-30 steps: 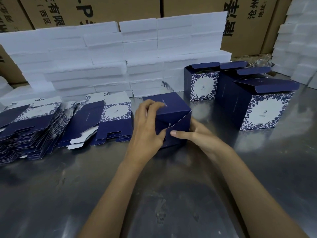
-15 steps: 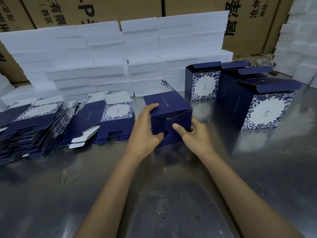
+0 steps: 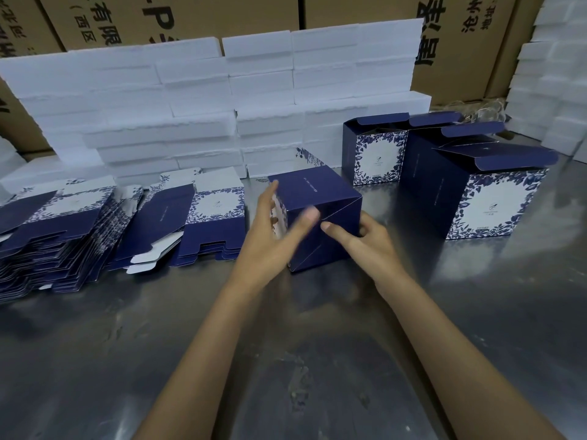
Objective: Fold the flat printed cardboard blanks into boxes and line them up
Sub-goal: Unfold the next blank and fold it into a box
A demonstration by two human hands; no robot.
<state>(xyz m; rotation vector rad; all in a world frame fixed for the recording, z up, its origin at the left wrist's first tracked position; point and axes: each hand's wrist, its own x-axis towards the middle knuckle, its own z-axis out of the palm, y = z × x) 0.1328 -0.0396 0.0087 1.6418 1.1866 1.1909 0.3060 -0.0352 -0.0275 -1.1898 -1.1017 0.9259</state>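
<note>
Two finished boxes (image 3: 470, 182) stand upright with their lids open, to the right of and behind the box in hand (image 3: 320, 217), and a third (image 3: 376, 154) stands behind them against the white foam slabs (image 3: 203, 122). The box in hand lies tipped on its side on the metal table (image 3: 286, 360), its folded bottom panel turned toward the person and its open end pointing away toward the slabs. Just right of it, the right hand (image 3: 368, 246) presses a thumb onto the middle of that bottom panel while the curled fingers wrap the box's right edge, so this hand has hold of it. Left of the box, the left hand (image 3: 276, 236) is spread flat and blurred, its palm beside the left wall; whether it touches the card I cannot tell, but it grips nothing. The bottom flaps look locked, so I judge the fold nearly done. What the next move turns on: the row lies to the right of the box, on the side of the holding hand, so that hand is better placed to stand the box up and slide it over. Stacks of flat blanks (image 3: 79, 230) wait to the left of the box, nearer the free hand
</note>
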